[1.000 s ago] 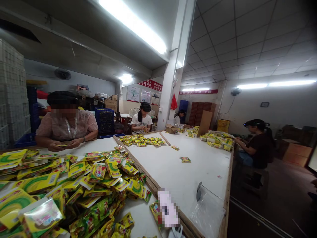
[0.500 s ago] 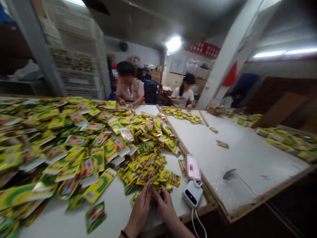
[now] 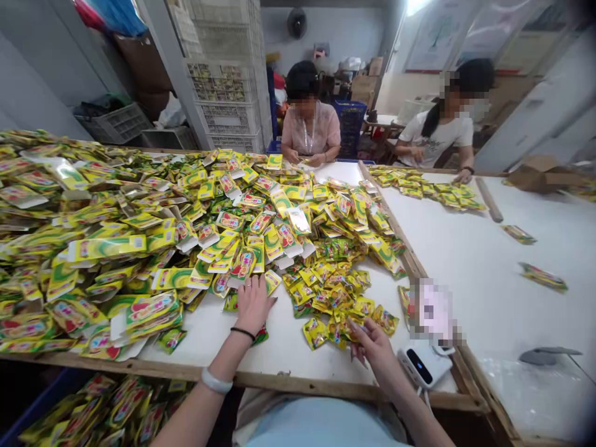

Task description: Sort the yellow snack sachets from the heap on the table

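Observation:
My left hand (image 3: 254,305) reaches palm down to the near edge of the big heap, beside a yellow-and-green flat carton (image 3: 272,282). Its thumb stands apart from the fingers, whose tips are partly hidden against the packs. A green packet (image 3: 261,335) lies partly under this hand. On the right, my right hand (image 3: 374,349) is at the near edge of a pile of small yellow sachets (image 3: 326,288). Its fingers and thumb are closed at a small yellow sachet (image 3: 343,329).
Yellow cartons (image 3: 107,247) cover the table's left side. A white device (image 3: 426,365) with a cable stands right of my right hand, by a wooden divider (image 3: 395,230). Two people sit across the table. Below the front edge, a blue bin (image 3: 28,406) holds more packs.
My hands, together before the sachet pile earlier, have parted. The left has gone left to the carton heap; the right stays by the sachets. The view has turned left.

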Demonstrator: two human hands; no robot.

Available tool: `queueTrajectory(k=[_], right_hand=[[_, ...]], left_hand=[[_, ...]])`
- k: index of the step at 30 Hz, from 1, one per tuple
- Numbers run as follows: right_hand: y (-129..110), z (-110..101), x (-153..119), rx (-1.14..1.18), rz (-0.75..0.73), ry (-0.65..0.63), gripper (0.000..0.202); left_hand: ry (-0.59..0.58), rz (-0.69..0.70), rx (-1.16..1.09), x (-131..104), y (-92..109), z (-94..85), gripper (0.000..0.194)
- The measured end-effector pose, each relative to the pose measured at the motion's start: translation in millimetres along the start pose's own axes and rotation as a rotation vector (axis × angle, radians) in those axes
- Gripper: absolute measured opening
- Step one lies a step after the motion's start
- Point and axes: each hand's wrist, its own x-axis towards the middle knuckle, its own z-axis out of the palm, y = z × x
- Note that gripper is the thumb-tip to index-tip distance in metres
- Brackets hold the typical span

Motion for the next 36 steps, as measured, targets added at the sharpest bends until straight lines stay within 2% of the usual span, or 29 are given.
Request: queueTrajectory(k=[2, 4, 5, 7, 8, 10, 12, 15, 18, 21, 24, 26, 29, 31, 33, 36], right_hand=[[-9, 4, 5, 0.035, 0.032, -0.014, 0.043], [-21, 9, 8, 0.087, 0.060, -0.027, 0.043], [-27, 11, 9, 0.115, 0.074, -0.037, 0.042], [-38, 17, 10, 0.168, 0.097, -0.058, 0.040], [-42, 20, 11, 0.186, 0.107, -0.066, 0.039], [-48, 26, 12, 0.207, 0.127, -0.074, 0.038], [-51, 31, 14, 0.208, 0.157, -0.090, 0.036], [-55, 36, 17, 0.195, 0.193, -0.125, 0.038], [-64, 40, 20, 0.143, 0.106, -0.112, 0.033], [-79, 46, 25, -0.013, -0.110, -0.103, 0.023], [-90, 48, 26, -0.327, -0.438, -0.154, 0.016], [-94, 44, 23, -0.585, -0.583, -0.281, 0.017], [-93, 36, 12, -0.919, -0.571, -0.501, 0.023], [-91, 31, 3, -1.037, -0.507, -0.559, 0.023], [-89, 28, -4, -0.977, -0.411, -0.583, 0.024], [-86, 24, -10, -0.725, -0.332, -0.508, 0.025]], left_hand=[[-0.032, 0.021, -0.041, 4, -1, -1.7, 0.050], [-0.022, 0.029, -0.240, 5, 6, -5.9, 0.056], [-0.013, 0.013, -0.420, 5, 11, -8.3, 0.061], [-0.054, -0.118, -0.946, 3, 25, -12.3, 0.062], [-0.112, -0.212, -1.196, 1, 33, -13.7, 0.057], [-0.281, -0.378, -1.546, -3, 49, -15.2, 0.047], [-0.478, -0.464, -1.756, -8, 64, -16.0, 0.047], [-0.741, -0.519, -1.997, -17, 79, -18.7, 0.039], [-0.892, -0.419, -1.964, -25, 90, -23.4, 0.039], [-0.960, -0.235, -1.815, -29, 97, -26.9, 0.034], [-0.989, -0.126, -1.689, -30, 99, -29.4, 0.025], [-0.982, -0.076, -1.608, -32, 98, -31.7, 0.026], [-0.916, 0.016, -1.427, -38, 93, -35.0, 0.030], [-0.901, 0.061, -1.299, -43, 90, -35.6, 0.037], [-0.945, 0.077, -1.283, -48, 89, -34.8, 0.033], [-1.101, 0.096, -1.429, -50, 87, -32.7, 0.023]])
